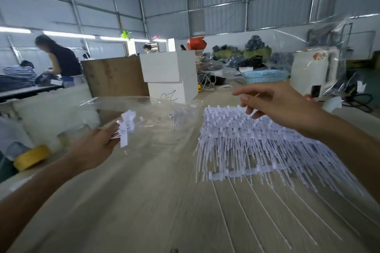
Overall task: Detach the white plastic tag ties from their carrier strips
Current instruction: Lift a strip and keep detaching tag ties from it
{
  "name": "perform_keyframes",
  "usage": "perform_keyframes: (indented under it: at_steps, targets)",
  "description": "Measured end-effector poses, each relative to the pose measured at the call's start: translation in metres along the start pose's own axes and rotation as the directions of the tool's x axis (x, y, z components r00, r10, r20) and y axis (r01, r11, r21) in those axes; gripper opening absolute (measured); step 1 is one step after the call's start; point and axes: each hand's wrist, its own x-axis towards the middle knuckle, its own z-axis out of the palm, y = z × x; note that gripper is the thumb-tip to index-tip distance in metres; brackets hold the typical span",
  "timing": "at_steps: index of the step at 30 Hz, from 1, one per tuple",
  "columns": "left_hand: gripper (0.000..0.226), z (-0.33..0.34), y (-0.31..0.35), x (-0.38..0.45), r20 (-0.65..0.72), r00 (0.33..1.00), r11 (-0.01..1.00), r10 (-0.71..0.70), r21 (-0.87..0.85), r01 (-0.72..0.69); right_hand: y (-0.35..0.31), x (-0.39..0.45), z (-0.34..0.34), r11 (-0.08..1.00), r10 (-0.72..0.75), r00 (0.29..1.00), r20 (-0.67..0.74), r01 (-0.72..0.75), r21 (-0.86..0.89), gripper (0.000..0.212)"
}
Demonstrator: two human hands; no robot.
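Observation:
A thick pile of white tag ties on their carrier strips (246, 139) lies on the wooden table (144, 201), right of centre, its thin tails fanning toward me. One carrier strip (232, 174) lies across the pile's near edge. My left hand (96, 146) grips a small bunch of detached white ties (126, 127) at the mouth of a clear plastic bag (148, 121). More loose ties (176, 119) show inside that bag. My right hand (275, 107) hovers over the pile's far edge with its fingers loosely spread, holding nothing.
Two stacked white boxes (170, 76) and a brown board (115, 76) stand behind the bag. A blue basket (265, 76) sits at the back right, a yellow tape roll (31, 157) at the left edge. A person (59, 59) works at a far table.

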Motion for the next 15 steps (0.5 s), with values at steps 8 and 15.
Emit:
perform_keyframes:
  at_steps: [8, 15]
  targets:
    - [0.043, 0.032, 0.028, 0.058, 0.221, 0.97, 0.993, -0.103, 0.085, 0.086, 0.001, 0.001, 0.01, 0.998, -0.015, 0.999, 0.047, 0.018, -0.058, 0.02]
    - [0.039, 0.059, 0.099, 0.113, 0.314, 0.937, 0.987, -0.156, 0.074, 0.14, 0.0, 0.002, 0.016, 0.991, -0.031, 0.995, 0.093, 0.043, -0.128, 0.019]
